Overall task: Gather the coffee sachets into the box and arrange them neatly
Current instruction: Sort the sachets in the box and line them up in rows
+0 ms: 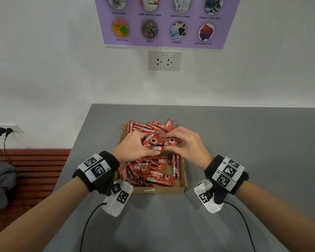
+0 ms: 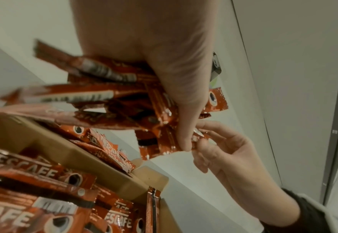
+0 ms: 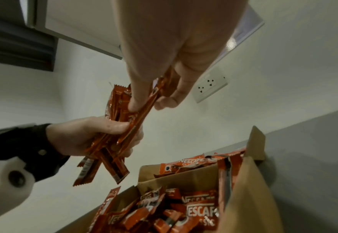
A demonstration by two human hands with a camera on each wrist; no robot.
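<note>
Gripping a bundle (image 1: 154,142) of red sachets, the left hand (image 1: 135,147) hovers over the box (image 1: 180,187), fingers and thumb curled round the bunch; the left wrist view shows the bundle (image 2: 124,97) fanning out unevenly from the fist. The right hand (image 1: 186,143) meets it from the other side and pinches one sachet (image 3: 144,110) between thumb and forefinger, the strip running down into the bunch held by the left hand (image 3: 96,135). Both hands are raised above the box, which sits on the grey bench (image 1: 244,142) close to the wall. Loose sachets (image 1: 153,171) lie jumbled in the box, crossing at all angles, and more (image 1: 149,124) are piled over its far edge; a few stand on edge along the right wall. On the wall above are a socket (image 1: 164,60) and a purple poster (image 1: 164,22). Black bands with printed markers wrap both wrists.
</note>
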